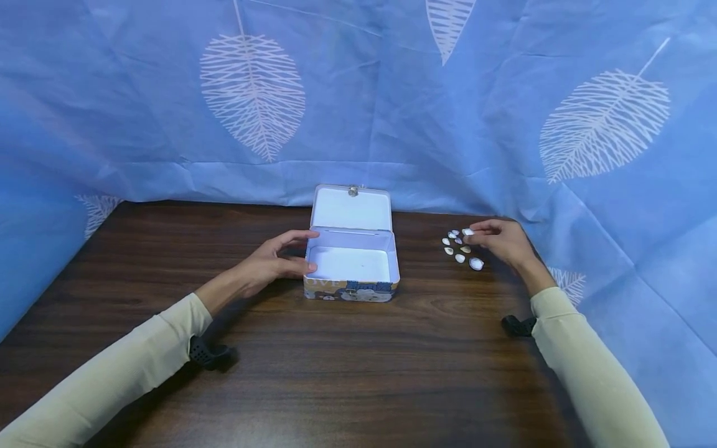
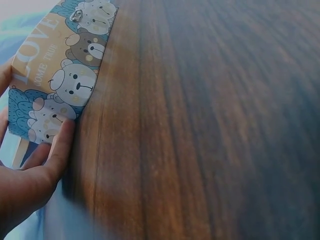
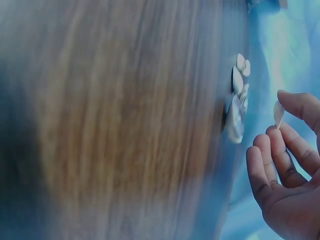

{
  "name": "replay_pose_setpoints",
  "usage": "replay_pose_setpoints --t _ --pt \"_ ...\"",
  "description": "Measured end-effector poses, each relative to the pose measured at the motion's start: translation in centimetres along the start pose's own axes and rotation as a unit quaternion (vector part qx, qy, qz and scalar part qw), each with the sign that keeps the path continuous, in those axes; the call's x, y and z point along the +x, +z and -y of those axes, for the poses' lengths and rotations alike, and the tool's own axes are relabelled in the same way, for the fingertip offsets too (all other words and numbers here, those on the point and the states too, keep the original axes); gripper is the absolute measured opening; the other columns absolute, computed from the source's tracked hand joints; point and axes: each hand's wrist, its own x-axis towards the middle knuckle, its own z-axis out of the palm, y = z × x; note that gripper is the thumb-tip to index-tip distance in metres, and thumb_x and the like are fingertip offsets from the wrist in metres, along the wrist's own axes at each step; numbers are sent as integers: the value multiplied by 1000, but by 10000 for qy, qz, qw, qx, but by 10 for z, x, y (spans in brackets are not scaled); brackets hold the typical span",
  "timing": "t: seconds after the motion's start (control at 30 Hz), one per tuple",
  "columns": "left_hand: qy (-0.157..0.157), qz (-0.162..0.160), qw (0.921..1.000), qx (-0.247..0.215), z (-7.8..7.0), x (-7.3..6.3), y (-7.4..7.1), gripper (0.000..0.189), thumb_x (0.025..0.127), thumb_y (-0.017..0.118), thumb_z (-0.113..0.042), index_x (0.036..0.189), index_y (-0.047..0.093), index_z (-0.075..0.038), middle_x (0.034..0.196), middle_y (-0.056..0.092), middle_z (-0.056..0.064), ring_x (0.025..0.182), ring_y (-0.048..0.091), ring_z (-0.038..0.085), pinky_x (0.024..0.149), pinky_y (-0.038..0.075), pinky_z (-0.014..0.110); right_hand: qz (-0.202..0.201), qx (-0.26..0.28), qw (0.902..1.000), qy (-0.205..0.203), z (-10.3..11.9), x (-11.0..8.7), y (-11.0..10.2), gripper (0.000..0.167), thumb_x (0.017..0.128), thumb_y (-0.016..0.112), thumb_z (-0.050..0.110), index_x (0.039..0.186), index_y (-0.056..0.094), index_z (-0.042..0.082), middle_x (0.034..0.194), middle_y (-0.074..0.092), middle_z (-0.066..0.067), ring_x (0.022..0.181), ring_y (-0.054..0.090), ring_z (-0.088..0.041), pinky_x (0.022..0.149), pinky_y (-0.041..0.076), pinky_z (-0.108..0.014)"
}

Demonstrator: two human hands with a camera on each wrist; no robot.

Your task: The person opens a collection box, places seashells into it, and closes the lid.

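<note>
A tin box (image 1: 351, 291) with bear pictures on its front stands on the table, lid (image 1: 351, 208) raised, white inside. My left hand (image 1: 274, 258) holds its left end, fingertips at the rim; in the left wrist view the thumb lies near the front corner of the tin box (image 2: 75, 82). My right hand (image 1: 504, 242) is off to the right, pinching a small white seashell (image 3: 278, 114) between thumb and fingertips. Below and left of that hand, several loose seashells (image 1: 460, 257) lie on the tabletop, the largest shell (image 1: 476, 264) nearest me.
The dark wooden table (image 1: 358, 367) meets a blue cloth (image 1: 358, 112) with white leaf prints at its back and right edges. Black wrist devices (image 1: 208, 353) sit on both forearms. A small metal clasp (image 1: 353, 191) is on the lid's top edge.
</note>
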Motion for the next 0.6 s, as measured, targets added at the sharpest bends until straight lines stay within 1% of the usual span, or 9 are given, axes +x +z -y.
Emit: replay_pose_setpoints --t 0.17,0.23,0.33,0.4,0.47,0.53,0.6 --pt "3 -33 10000 14 1 -1 1 79 102 86 -18 171 48 -23 176 36 17 159 44 42 118 60 49 -196 -161 9996 -110 10 -6 6 53 102 87 39 141 77 5 113 80 13 94 66 8 89 55 -19" --pt "-16 -27 10000 11 0 -1 1 78 102 86 -18 171 49 -23 176 36 17 159 45 43 117 60 49 -209 -219 9995 -132 15 -8 8 53 102 86 41 141 78 7 116 82 8 95 65 9 91 53 -19" --pt "-23 -10 10000 6 1 -1 1 78 102 86 -17 171 49 -23 177 35 18 159 44 43 116 60 46 -175 -223 9994 -183 22 -12 13 54 102 86 44 141 78 8 125 83 -3 98 65 9 92 52 -19" --pt "17 30 10000 22 1 -2 1 78 103 85 -17 171 48 -21 178 33 20 160 44 44 117 60 46 -126 -209 9995 -221 28 -14 16 54 102 85 45 142 77 8 131 83 -11 100 66 7 92 53 -19" --pt "16 25 10000 41 1 -2 1 78 103 85 -18 171 48 -22 178 33 19 160 44 43 118 59 47 -65 -172 9995 -248 35 -16 20 55 103 84 45 143 76 7 138 79 -18 101 67 4 90 57 -20" --pt "31 37 10000 56 0 -3 0 79 103 85 -18 172 47 -22 179 33 19 160 44 44 121 57 49 -13 -184 9994 -277 40 -18 23 57 104 82 46 145 75 7 143 76 -21 102 67 2 90 60 -23" --pt "9 37 10000 64 -1 -3 0 79 103 85 -18 172 47 -22 178 33 19 159 45 44 122 56 51 48 -196 9993 -313 46 -20 25 57 105 82 46 145 75 7 143 75 -22 101 68 1 91 62 -28"
